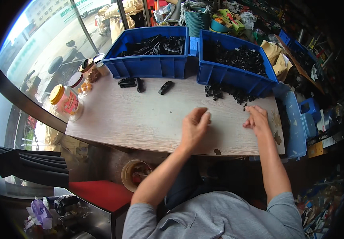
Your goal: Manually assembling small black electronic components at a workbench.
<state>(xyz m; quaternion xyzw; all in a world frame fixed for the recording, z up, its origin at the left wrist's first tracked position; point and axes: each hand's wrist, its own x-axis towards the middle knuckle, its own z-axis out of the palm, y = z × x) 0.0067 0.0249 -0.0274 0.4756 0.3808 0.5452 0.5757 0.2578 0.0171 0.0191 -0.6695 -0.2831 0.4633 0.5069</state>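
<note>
My left hand (195, 126) is over the middle of the table (140, 119), its fingers curled in and the thumb close against them. Whatever it may hold is hidden. Further right, my right hand (257, 119) reaches forward with the index finger stretched out and the thumb apart from it. A small black piece (245, 107) lies at that fingertip, beside a loose pile of small black parts (237, 94). Larger black plastic parts (127, 82) rest on the far left of the table, and a single black part (165, 87) sits to their right.
Two blue crates stand along the far edge: the left crate (144, 65) holds long black parts, the right crate (231, 75) small ones. Lidded jars (66, 101) line the left end. A light-blue bin (295, 127) adjoins the right edge; a bucket (134, 175) stands below.
</note>
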